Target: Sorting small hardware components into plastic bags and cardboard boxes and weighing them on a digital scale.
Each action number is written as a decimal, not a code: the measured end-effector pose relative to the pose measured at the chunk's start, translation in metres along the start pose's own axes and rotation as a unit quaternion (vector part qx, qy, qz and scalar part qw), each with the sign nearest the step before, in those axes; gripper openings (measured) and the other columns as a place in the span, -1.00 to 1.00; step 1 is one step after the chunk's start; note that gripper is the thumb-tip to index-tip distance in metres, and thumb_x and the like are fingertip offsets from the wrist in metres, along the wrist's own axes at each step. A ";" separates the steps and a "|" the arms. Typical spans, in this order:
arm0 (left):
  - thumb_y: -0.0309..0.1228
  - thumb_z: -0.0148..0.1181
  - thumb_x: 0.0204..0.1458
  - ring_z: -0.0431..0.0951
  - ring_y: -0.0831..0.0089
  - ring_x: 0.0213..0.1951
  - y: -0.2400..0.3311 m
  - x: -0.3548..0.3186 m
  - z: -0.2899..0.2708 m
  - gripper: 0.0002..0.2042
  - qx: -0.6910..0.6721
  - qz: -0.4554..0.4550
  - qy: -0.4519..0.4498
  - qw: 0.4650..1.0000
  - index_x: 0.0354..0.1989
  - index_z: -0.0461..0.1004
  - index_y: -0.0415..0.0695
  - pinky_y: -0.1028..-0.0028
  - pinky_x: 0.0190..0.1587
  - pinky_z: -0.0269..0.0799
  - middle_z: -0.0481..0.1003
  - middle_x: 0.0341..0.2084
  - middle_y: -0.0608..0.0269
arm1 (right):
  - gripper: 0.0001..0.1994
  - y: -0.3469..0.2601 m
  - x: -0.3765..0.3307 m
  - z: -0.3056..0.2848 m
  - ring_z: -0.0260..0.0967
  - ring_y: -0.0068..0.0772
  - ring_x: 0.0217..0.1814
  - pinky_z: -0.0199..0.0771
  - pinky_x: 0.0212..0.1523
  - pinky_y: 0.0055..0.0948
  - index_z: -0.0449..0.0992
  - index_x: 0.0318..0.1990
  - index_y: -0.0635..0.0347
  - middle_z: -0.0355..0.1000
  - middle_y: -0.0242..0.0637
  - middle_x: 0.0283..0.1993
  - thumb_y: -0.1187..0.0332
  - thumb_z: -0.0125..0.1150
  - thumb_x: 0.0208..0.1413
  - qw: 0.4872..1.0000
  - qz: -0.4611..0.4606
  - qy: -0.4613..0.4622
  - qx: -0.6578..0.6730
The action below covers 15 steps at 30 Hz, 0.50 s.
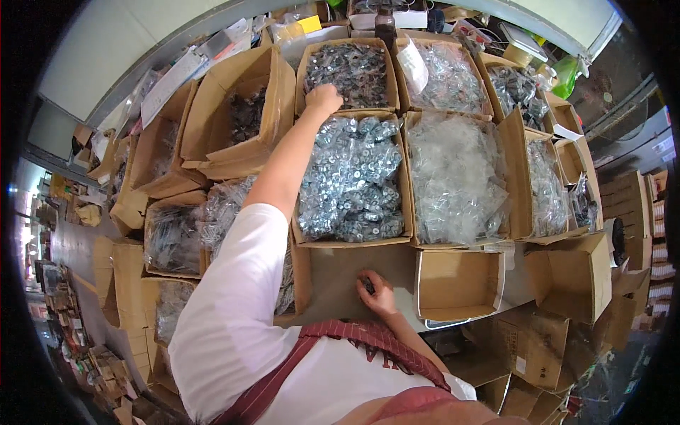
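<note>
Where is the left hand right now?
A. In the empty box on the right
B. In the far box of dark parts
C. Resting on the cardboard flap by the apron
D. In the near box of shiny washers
B: the left hand reaches past the washer box into the far box of dark parts, while the right hand is the one on the flap.

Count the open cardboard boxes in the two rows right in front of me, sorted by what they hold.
Back row, far box the left hand reaches into, dark bagged hardware: 1
Back row, clear bagged parts: 1
Near row, shiny bagged washers: 1
Near row, clear plastic bags: 1
Total: 4
The right hand rests on a cardboard flap.
</note>
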State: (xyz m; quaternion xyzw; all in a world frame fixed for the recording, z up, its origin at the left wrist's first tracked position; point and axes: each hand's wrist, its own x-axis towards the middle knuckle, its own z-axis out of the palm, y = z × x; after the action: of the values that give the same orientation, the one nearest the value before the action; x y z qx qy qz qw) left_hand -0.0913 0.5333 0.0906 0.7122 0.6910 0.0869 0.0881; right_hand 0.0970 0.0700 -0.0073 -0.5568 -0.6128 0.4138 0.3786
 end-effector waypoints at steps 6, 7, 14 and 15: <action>-0.29 0.26 -0.04 0.47 0.53 -0.46 -0.062 0.006 0.000 -0.84 -0.589 -0.073 0.095 0.800 -0.31 0.63 -0.04 0.44 -0.50 0.30 0.58 -0.40 0.36 | -0.75 -0.007 0.001 0.003 0.49 0.04 -0.20 0.48 -0.19 -0.20 0.48 -0.11 0.16 0.51 -0.06 -0.22 0.32 0.23 0.06 0.999 -0.016 -0.035 -0.005; -0.26 0.22 0.01 0.38 0.56 -0.53 -0.035 0.000 -0.014 -0.80 -0.634 -0.138 0.046 0.759 -0.22 0.59 -0.02 0.46 -0.58 0.22 0.56 -0.36 0.38 | -0.75 -0.006 0.001 0.000 0.49 0.04 -0.20 0.48 -0.19 -0.20 0.48 -0.11 0.16 0.51 -0.06 -0.22 0.32 0.23 0.06 1.000 -0.007 -0.021 -0.011; -0.32 0.01 0.19 0.38 0.55 -0.50 -0.004 -0.067 -0.098 -0.74 -0.852 0.074 -0.200 0.478 -0.02 0.43 -0.17 0.60 -0.64 0.20 0.49 -0.24 0.19 | -0.75 -0.014 -0.002 0.003 0.47 0.05 -0.11 0.45 -0.12 -0.17 0.48 -0.11 0.12 0.50 -0.04 -0.20 0.28 0.22 0.07 0.999 0.025 -0.030 -0.007; -0.32 -0.01 0.21 0.39 0.55 -0.50 0.003 -0.081 -0.104 -0.73 -0.857 0.079 -0.230 0.454 -0.01 0.41 -0.21 0.59 -0.64 0.21 0.49 -0.24 0.15 | -0.75 -0.014 0.000 0.003 0.47 0.05 -0.11 0.45 -0.12 -0.17 0.48 -0.11 0.12 0.50 -0.04 -0.20 0.28 0.22 0.07 0.999 0.030 -0.025 -0.005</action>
State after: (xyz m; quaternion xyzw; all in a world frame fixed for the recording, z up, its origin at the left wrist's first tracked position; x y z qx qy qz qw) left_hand -0.1165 0.4532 0.1920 0.3224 0.1628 0.4750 0.8024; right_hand 0.0895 0.0695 0.0042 -0.5662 -0.6073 0.4354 0.3478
